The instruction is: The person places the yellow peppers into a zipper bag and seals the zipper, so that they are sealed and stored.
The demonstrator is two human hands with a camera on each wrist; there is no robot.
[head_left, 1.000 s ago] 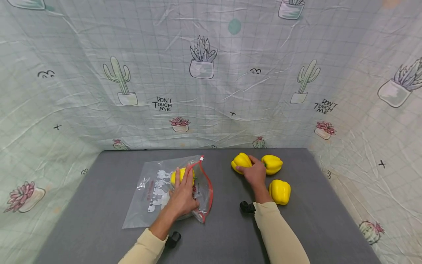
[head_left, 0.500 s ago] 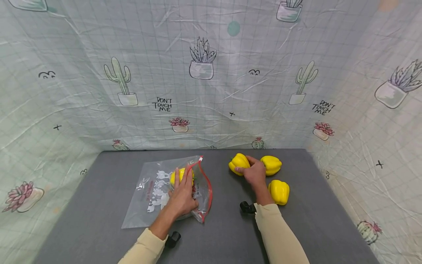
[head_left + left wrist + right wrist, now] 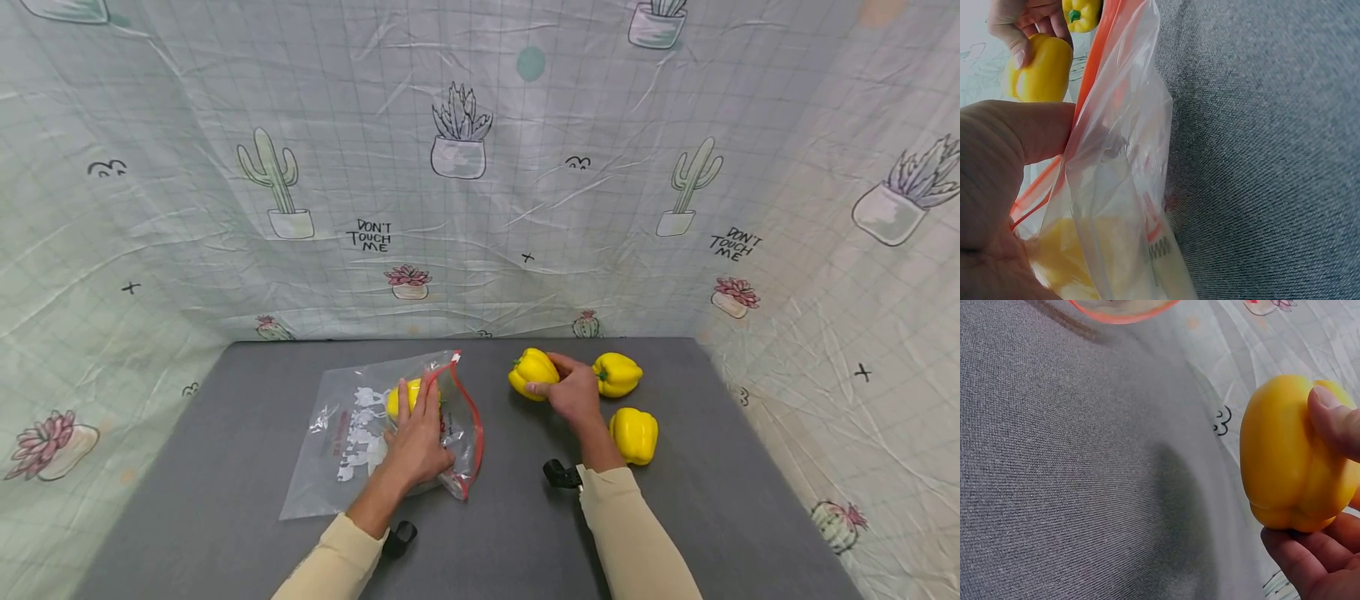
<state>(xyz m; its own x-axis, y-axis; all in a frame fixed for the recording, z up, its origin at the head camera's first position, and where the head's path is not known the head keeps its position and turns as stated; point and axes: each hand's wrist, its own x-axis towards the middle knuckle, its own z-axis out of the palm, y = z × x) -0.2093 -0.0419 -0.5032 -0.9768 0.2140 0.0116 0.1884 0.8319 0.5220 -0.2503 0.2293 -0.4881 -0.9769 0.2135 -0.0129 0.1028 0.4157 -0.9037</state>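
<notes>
A clear zip bag (image 3: 318, 462) with a red-edged mouth lies on the table, its opening facing right. One yellow bell pepper (image 3: 403, 397) is inside, near the mouth. My left hand (image 3: 414, 446) holds the bag by its mouth, fingers spread over that pepper and thumb at the red rim (image 3: 1088, 75). To the right of the mouth, my right hand (image 3: 576, 392) grips another yellow bell pepper (image 3: 531, 374); in the right wrist view its thumb is on one side of the pepper (image 3: 1279, 453) and the fingers on the other.
Two more yellow bell peppers rest to the right: one pepper (image 3: 619, 375) just behind the right hand, one pepper (image 3: 634, 436) beside the right wrist. The dark grey table (image 3: 510, 533) ends at a printed cloth backdrop (image 3: 525, 208) behind and at the sides.
My right hand has moved left with its pepper, away from the other two peppers and toward the bag. The left hand stays nearly in place on the bag.
</notes>
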